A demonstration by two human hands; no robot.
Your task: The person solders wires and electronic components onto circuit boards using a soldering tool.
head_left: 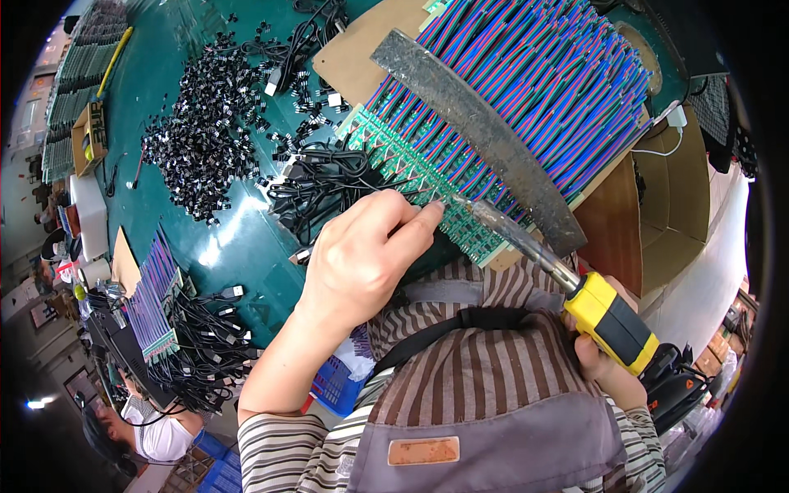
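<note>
My left hand (362, 255) is closed in a pinch at the near edge of a row of small green circuit boards (472, 234). Its fingers hide what lies between them. Black cables (325, 185) bunch just beside this hand, some with their thin wire ends on the boards. My right hand (590, 357) is wrapped round a yellow and black soldering gun (612, 320), whose metal tip meets the boards close to my left fingertips. Blue, red and green wires (559, 90) run from the boards to the far right. A dark curved metal bar (485, 123) lies across them.
A heap of small black connectors (205, 131) covers part of the green table (246, 279). At the left are more wired boards (152, 320) with black USB cables (205, 353). An open cardboard box (670, 189) stands at right. Another person (160, 427) sits at lower left.
</note>
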